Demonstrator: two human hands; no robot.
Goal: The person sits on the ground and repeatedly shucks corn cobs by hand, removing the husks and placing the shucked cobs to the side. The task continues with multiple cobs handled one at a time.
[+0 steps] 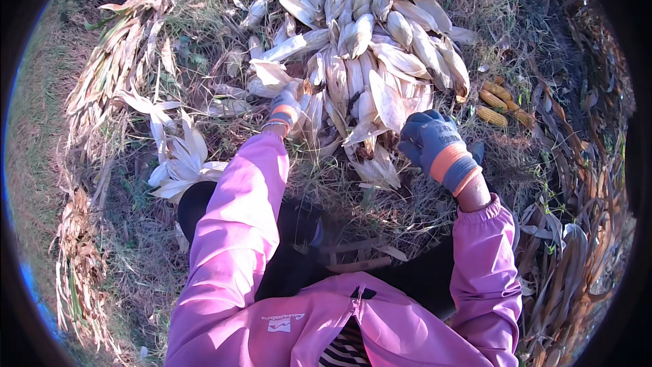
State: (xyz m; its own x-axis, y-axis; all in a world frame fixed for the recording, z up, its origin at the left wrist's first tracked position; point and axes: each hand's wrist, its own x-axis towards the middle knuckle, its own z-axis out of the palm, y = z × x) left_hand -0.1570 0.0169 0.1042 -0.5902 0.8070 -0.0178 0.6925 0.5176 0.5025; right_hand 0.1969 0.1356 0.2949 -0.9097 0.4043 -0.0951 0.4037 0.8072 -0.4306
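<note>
A heap of corn ears in dry, pale husks (356, 37) lies on the ground in front of me. My left hand (288, 103), in a grey glove with an orange cuff band, is closed at the heap's left edge around the end of a husked corn ear (267, 76). My right hand (435, 141), in a matching glove, is curled beside the heap's lower right. Its fingertips are turned away, so whatever it may hold is hidden. Loose husks (377, 166) hang at the heap's near end, between my hands.
Several bare yellow corn ears (494, 100) lie on the grass to the right. Empty husks (183, 156) are beside my left forearm. Long rows of dry stalks run along the left (112, 71) and the right (577, 258). Dry grass covers the ground.
</note>
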